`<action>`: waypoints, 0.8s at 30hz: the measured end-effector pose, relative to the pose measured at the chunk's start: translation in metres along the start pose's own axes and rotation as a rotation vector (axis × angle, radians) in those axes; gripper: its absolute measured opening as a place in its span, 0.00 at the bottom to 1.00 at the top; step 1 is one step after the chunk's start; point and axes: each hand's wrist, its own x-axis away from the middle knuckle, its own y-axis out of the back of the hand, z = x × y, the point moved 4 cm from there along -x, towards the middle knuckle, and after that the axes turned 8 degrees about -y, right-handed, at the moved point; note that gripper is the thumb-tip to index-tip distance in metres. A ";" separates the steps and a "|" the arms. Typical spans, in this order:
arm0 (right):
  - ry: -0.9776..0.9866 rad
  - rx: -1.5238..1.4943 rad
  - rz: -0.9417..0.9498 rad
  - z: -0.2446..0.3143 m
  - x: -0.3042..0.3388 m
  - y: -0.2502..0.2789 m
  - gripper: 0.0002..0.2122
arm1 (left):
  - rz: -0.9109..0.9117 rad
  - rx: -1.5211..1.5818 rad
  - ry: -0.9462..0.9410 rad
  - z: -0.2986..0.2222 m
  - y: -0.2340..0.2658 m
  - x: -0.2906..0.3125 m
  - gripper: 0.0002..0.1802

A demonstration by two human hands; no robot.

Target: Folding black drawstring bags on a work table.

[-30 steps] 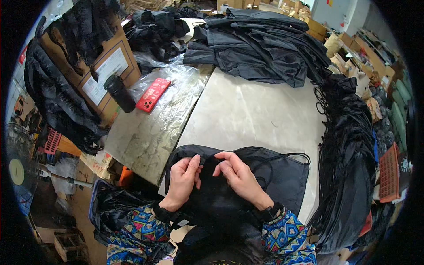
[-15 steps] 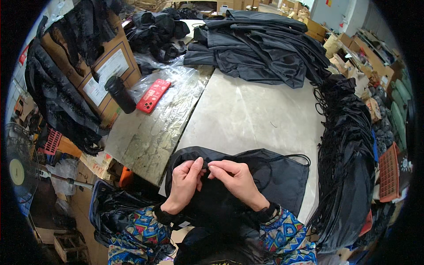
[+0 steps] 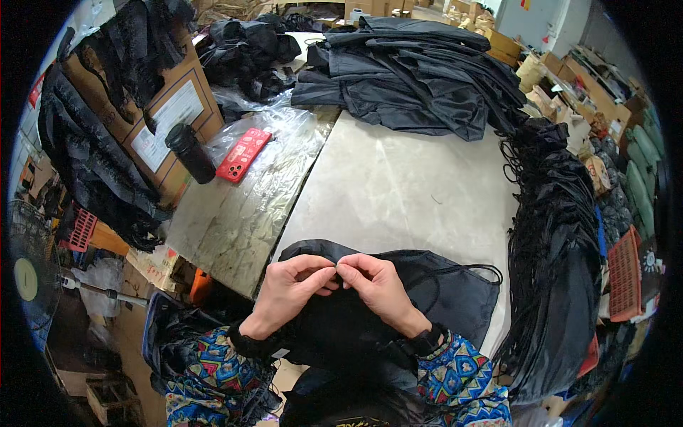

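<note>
A black fabric drawstring bag [image 3: 466, 302] lies at the near edge of the table, a loop of black cord standing out at its right corner. Over its upper edge my left hand [image 3: 292, 288] and my right hand [image 3: 380, 288] meet, thumbs and fingertips pinched together and touching. Whatever sits between the fingertips is too small and dark to make out. The bag's near part hangs toward my lap, merging with dark cloth there.
A heap of black fabric [image 3: 405, 78] covers the table's far end. Corded black bags [image 3: 555, 285] drape along the right edge. A red phone [image 3: 243, 155], a black bottle [image 3: 190, 153] and a cardboard box [image 3: 174, 114] stand left. A fan [image 3: 27, 277] is far left.
My left hand has turned, its fingers now curled over toward the right hand. The fingertips, slightly apart before, have come together. The view has shifted slightly.
</note>
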 end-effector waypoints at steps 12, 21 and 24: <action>-0.439 -0.302 0.169 -0.003 0.007 0.002 0.12 | 0.003 -0.144 -0.007 0.006 0.002 0.011 0.15; -0.031 0.003 0.050 0.005 0.010 0.002 0.10 | 0.002 0.056 0.016 0.006 0.002 0.013 0.14; 0.006 0.133 0.065 0.013 0.010 0.003 0.10 | 0.022 0.066 0.007 0.006 0.002 0.015 0.14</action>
